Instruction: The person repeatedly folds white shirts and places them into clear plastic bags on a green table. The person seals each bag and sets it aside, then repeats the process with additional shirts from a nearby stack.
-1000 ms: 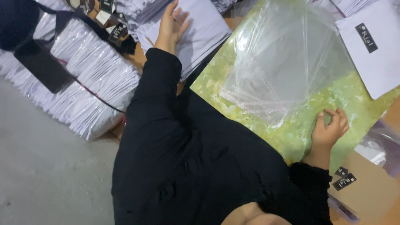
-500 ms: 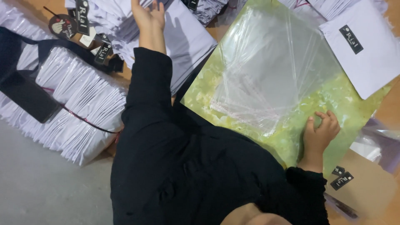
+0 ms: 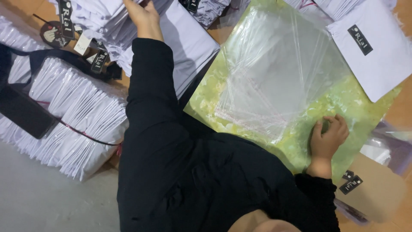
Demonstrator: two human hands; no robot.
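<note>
Resting at 4 o'clock, right hand [image 3: 328,137] sits loosely curled on the green-yellow mottled mat [image 3: 365,109], holding nothing, just beside the fanned stack of clear plastic sleeves [image 3: 279,73]. Sleeves look empty, flaps open; they seem slippery, so a nudge could scatter them. At 9 o'clock, tied bundles of white folded cloth [image 3: 81,116]. At 11 o'clock, left hand [image 3: 143,17] reaches onto the loose white folded pile [image 3: 116,21], fingers cut off, grip cannot tell; a tug may topple the pile.

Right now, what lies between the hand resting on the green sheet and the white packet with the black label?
In the head view, only bare green sheet lies between the right hand and the white packet.
</note>
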